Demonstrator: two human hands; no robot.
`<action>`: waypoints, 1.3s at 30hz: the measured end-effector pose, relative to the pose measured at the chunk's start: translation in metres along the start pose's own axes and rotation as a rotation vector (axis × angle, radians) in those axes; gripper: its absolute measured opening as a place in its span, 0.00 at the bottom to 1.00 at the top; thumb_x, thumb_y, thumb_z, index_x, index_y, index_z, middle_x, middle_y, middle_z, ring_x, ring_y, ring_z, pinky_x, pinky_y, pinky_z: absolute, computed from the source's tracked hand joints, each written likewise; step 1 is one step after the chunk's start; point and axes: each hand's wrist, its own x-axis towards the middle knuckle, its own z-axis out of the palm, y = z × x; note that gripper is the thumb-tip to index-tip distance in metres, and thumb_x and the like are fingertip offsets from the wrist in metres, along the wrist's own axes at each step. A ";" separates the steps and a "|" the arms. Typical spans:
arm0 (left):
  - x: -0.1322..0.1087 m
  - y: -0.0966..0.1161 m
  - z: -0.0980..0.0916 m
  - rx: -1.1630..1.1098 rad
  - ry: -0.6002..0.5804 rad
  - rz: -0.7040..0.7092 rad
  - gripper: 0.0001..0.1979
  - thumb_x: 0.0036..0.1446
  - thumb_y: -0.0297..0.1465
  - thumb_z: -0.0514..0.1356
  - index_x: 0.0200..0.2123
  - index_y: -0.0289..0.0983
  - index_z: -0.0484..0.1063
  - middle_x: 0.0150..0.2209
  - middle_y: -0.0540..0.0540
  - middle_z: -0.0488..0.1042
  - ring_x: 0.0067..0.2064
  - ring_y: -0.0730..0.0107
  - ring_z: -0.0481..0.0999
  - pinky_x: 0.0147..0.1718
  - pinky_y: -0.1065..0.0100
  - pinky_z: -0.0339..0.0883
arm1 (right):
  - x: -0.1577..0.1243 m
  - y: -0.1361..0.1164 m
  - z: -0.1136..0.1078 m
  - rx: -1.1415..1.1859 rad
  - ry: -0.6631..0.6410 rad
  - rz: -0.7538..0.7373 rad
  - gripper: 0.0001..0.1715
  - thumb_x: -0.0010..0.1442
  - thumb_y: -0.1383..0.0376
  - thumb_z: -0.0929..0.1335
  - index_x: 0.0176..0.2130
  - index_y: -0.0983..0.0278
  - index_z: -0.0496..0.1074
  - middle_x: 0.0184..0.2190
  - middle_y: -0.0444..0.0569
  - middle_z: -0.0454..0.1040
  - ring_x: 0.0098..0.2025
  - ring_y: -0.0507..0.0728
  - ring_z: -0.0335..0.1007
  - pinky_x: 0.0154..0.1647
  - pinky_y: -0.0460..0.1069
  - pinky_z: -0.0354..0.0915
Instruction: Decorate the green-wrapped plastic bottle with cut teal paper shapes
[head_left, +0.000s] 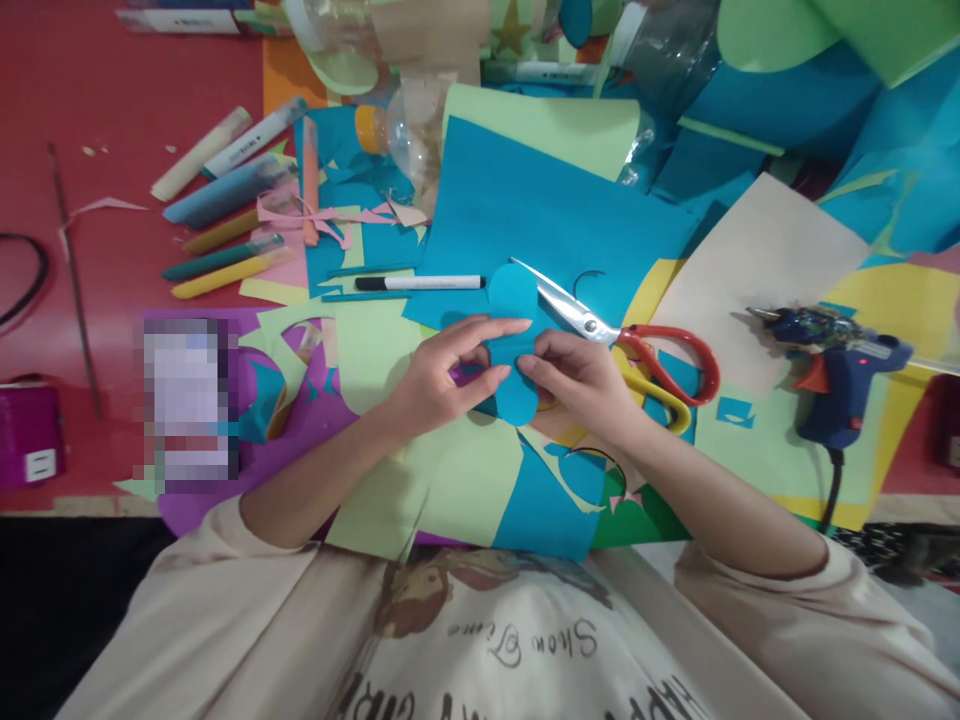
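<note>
Between my two hands is a blue paper cutout with rounded ends. My left hand holds its left edge, thumb and forefinger closing on it. On the other side, the fingers of my right hand pinch the cutout near its middle. Scissors with red and yellow handles lie just beyond my right hand, blades pointing up and left. A white marker with a black cap rests left of the cutout. Under and beyond it spreads a large blue sheet.
A blue glue gun stands on paper at the right, its cord running down. Several markers lie at the upper left, near a clear bottle with an orange cap. A blurred phone is at the left. Paper scraps are scattered around.
</note>
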 end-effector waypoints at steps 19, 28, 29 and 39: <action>-0.001 -0.001 0.000 -0.007 -0.005 -0.009 0.20 0.59 0.26 0.61 0.55 0.42 0.72 0.46 0.46 0.75 0.27 0.83 0.65 0.26 0.78 0.65 | -0.001 -0.001 0.001 -0.029 -0.003 0.012 0.28 0.57 0.43 0.68 0.24 0.61 0.60 0.18 0.37 0.56 0.19 0.46 0.52 0.19 0.45 0.50; 0.000 0.000 0.000 -0.039 -0.020 -0.057 0.19 0.60 0.28 0.60 0.55 0.42 0.72 0.46 0.45 0.74 0.26 0.84 0.64 0.24 0.78 0.63 | 0.000 -0.003 0.000 -0.029 -0.004 0.008 0.29 0.57 0.42 0.68 0.23 0.61 0.59 0.17 0.37 0.56 0.19 0.46 0.51 0.19 0.46 0.49; -0.001 0.000 0.000 -0.044 -0.020 -0.064 0.19 0.60 0.29 0.60 0.55 0.41 0.72 0.46 0.45 0.74 0.26 0.83 0.64 0.23 0.78 0.63 | 0.000 -0.003 0.000 -0.028 -0.006 0.008 0.29 0.57 0.42 0.68 0.23 0.61 0.59 0.17 0.37 0.56 0.19 0.46 0.52 0.19 0.46 0.49; -0.001 -0.001 0.000 -0.042 -0.023 -0.064 0.18 0.62 0.30 0.58 0.55 0.41 0.71 0.47 0.44 0.74 0.25 0.84 0.62 0.24 0.77 0.63 | -0.001 -0.002 0.001 -0.031 0.003 0.012 0.29 0.56 0.41 0.68 0.23 0.61 0.59 0.18 0.37 0.56 0.19 0.46 0.51 0.19 0.46 0.49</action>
